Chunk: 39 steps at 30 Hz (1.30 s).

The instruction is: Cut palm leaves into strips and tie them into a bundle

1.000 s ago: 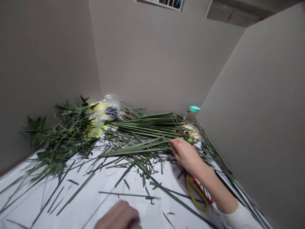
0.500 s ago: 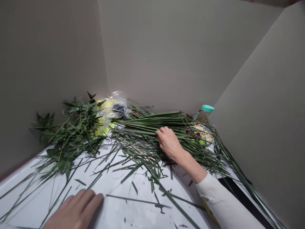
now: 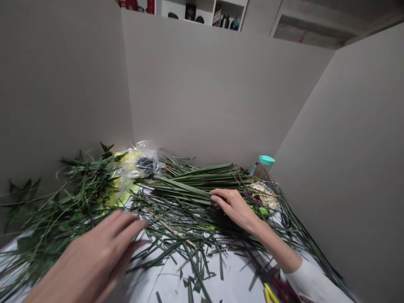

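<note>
My right hand (image 3: 235, 206) pinches the end of a long green leaf blade (image 3: 183, 186) between thumb and fingers, lifting it slightly off a bundle of similar long leaves (image 3: 205, 174). Nearer me, shorter cut leaf strips (image 3: 179, 219) lie heaped below that hand. My left hand (image 3: 104, 248) hovers over the front left of the white table (image 3: 227, 269), fingers stretched out and thumb apart, with nothing in it. Leafy green stems (image 3: 82, 185) are piled just beyond it.
A clear plastic bag (image 3: 142, 162) with yellow and dark contents lies at the back left. At the back right stand a jar with a turquoise lid (image 3: 267, 160) and a woven basket (image 3: 268, 195). Yellow and red handles (image 3: 269, 292) show near the front edge. Grey panels (image 3: 205, 92) enclose the table.
My left hand has risen and reached forward off the table. My right hand now draws a leaf blade up from the bundle. The view has tilted up, bringing shelves into sight.
</note>
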Tool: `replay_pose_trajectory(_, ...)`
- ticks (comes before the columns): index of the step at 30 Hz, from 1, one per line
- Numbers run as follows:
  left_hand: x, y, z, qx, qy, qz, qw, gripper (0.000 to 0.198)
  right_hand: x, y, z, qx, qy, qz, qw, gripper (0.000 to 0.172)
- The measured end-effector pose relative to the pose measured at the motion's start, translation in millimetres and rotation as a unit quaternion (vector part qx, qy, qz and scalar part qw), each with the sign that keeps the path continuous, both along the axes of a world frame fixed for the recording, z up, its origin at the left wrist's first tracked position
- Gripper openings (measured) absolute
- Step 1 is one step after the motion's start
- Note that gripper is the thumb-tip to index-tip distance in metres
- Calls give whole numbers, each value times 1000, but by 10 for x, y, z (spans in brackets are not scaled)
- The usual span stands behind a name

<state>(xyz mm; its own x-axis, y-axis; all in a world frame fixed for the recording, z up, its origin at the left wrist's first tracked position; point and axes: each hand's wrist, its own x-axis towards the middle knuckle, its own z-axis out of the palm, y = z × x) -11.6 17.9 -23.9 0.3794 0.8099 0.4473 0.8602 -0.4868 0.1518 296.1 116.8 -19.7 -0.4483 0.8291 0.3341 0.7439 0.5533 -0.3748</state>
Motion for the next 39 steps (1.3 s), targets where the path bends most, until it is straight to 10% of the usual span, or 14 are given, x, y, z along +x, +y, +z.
replay_pose_trajectory(5, 407, 695, 599, 24, 2, -72, 997, 32, 35, -11, 226, 6, 7, 48, 999, 27)
replay_pose_trajectory(13, 769, 1196, 946, -81, -115, -167, 976, 21, 248, 181, 820, 128, -17, 16, 991, 25)
replay_pose_trajectory(20, 899, 1305, 1036, -216, -434, -158, 860, 14, -66, -25, 1011, 477, 134, -188, 848, 18)
replay_pose_trajectory(28, 969, 1229, 908, -245, -530, -198, 787, 19, -543, -20, 763, 27, 420, -38, 906, 26)
replay_pose_trajectory(39, 1094, 1053, 837, -285, -623, -185, 704, 22, -728, -50, 653, 13, 577, -30, 816, 24)
